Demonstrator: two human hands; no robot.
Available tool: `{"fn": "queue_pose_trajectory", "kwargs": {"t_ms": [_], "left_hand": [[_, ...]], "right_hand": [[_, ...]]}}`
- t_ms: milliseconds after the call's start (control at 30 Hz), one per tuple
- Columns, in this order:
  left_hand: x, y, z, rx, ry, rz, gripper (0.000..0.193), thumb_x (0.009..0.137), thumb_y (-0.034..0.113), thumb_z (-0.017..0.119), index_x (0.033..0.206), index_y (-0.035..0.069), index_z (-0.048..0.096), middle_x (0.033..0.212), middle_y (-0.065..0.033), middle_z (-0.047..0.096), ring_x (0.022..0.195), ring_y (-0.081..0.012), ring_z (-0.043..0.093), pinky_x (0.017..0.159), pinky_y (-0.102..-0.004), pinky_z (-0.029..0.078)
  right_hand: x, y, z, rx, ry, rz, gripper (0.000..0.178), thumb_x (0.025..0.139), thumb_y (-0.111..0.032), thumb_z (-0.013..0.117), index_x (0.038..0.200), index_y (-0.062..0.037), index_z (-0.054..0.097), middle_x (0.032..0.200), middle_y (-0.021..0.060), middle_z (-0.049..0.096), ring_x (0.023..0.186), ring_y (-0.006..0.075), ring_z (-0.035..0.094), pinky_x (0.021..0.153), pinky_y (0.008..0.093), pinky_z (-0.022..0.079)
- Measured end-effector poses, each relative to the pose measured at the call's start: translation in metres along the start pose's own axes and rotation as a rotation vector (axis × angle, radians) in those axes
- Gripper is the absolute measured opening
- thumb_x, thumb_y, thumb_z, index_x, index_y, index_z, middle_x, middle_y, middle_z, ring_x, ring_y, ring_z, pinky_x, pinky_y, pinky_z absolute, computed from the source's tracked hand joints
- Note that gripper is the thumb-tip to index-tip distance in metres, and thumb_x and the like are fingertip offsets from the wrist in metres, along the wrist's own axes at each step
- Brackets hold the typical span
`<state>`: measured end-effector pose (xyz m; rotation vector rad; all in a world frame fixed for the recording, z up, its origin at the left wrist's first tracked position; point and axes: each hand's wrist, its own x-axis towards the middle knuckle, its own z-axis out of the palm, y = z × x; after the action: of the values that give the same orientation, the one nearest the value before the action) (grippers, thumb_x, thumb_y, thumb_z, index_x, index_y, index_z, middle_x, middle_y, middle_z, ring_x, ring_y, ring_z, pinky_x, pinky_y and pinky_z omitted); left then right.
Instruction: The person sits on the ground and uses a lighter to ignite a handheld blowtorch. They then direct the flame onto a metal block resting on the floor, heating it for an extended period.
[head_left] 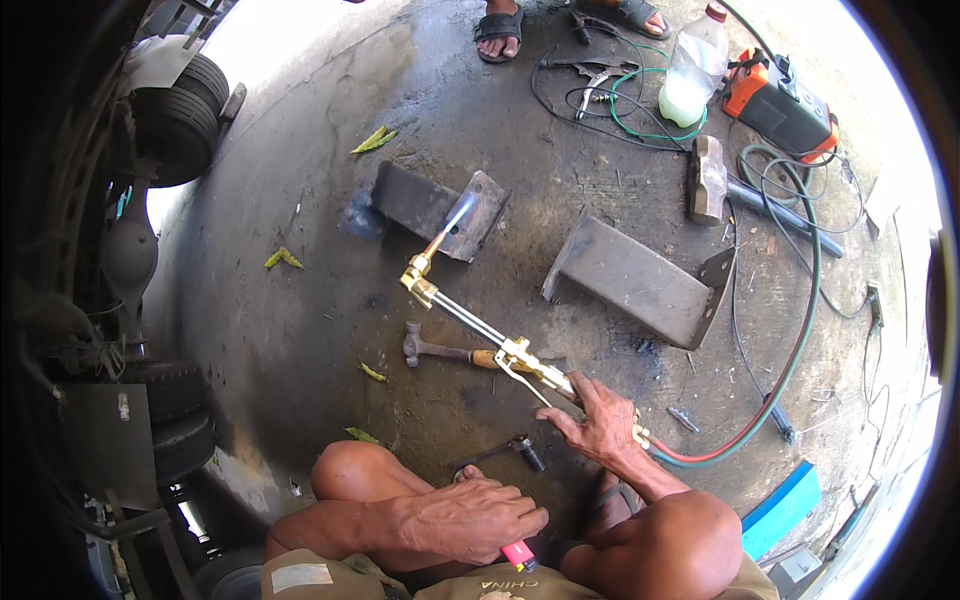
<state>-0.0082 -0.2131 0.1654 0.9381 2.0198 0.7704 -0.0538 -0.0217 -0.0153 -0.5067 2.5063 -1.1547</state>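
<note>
My right hand (600, 425) is wrapped round the handle of a brass and steel cutting torch (470, 318), its thumb near the lever. The torch reaches up and left, and a blue-white flame (460, 215) burns at its tip. Behind the flame lies a dark steel bracket (412, 203) with an end plate (484, 208), on the concrete. Over my lap, my left hand (475, 520) is closed on a pink lighter (517, 553). A ball-peen hammer (440, 350) with a wooden handle lies partly under the torch. To the right rests a second steel bracket (630, 280).
Red and green hoses (815, 265) curve from the torch round the right side. A sledgehammer (708, 180), a plastic bottle (695, 65), an orange-black machine (785, 105) and tangled cables lie at the far right. Another person's sandalled foot (498, 35) is ahead. Vehicle tyres (175, 135) line the left.
</note>
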Motion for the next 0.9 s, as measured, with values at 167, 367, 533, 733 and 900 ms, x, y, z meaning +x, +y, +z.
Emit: {"fn": "queue_pose_trajectory", "kwargs": {"t_ms": [167,367,533,733,900], "left_hand": [[0.0,-0.005,0.003,-0.007,-0.005,-0.004,0.031,0.085,0.016,0.064,0.111,0.001,0.06,0.085,-0.0119,0.062,0.083,-0.0286,0.068,0.071,-0.0394,0.055],[0.003,-0.008,0.003,-0.008,-0.011,0.001,0.029,0.084,0.015,0.065,0.109,0.001,0.06,0.085,-0.0114,0.062,0.084,-0.0281,0.068,0.071,-0.0394,0.054],[0.005,-0.008,-0.003,-0.011,-0.027,-0.002,0.027,0.083,0.014,0.064,0.106,0.002,0.059,0.085,-0.0105,0.061,0.083,-0.0278,0.067,0.072,-0.039,0.054],[0.005,-0.006,0.001,-0.02,-0.014,-0.028,0.022,0.081,0.013,0.064,0.098,0.002,0.057,0.083,-0.0098,0.059,0.081,-0.0277,0.066,0.073,-0.0397,0.053],[0.006,-0.007,0.004,-0.022,-0.007,-0.012,0.023,0.079,0.014,0.065,0.097,0.001,0.058,0.081,-0.01,0.06,0.081,-0.0286,0.067,0.073,-0.0401,0.053]], "right_hand": [[0.001,0.003,0.002,0.001,0.029,-0.029,0.069,0.078,-0.059,0.079,0.12,-0.0054,0.065,0.08,0.0137,0.066,0.07,0.0321,0.068,0.061,0.043,0.053],[0.001,0.012,0.007,-0.041,0.081,-0.085,0.07,0.075,-0.059,0.08,0.12,-0.0062,0.065,0.077,0.0118,0.063,0.067,0.03,0.066,0.059,0.042,0.052],[0.0,0.016,0.007,-0.067,0.132,-0.138,0.07,0.074,-0.057,0.08,0.12,-0.0065,0.066,0.076,0.0102,0.061,0.066,0.0286,0.063,0.059,0.0406,0.051],[0.0,0.016,0.0,-0.147,0.118,-0.185,0.069,0.073,-0.052,0.082,0.121,-0.0056,0.066,0.076,0.0094,0.06,0.068,0.0271,0.062,0.062,0.0385,0.05],[-0.004,0.019,-0.001,-0.174,0.128,-0.254,0.068,0.073,-0.048,0.083,0.122,-0.0049,0.066,0.079,0.0085,0.059,0.07,0.0258,0.061,0.063,0.0375,0.049]]}}
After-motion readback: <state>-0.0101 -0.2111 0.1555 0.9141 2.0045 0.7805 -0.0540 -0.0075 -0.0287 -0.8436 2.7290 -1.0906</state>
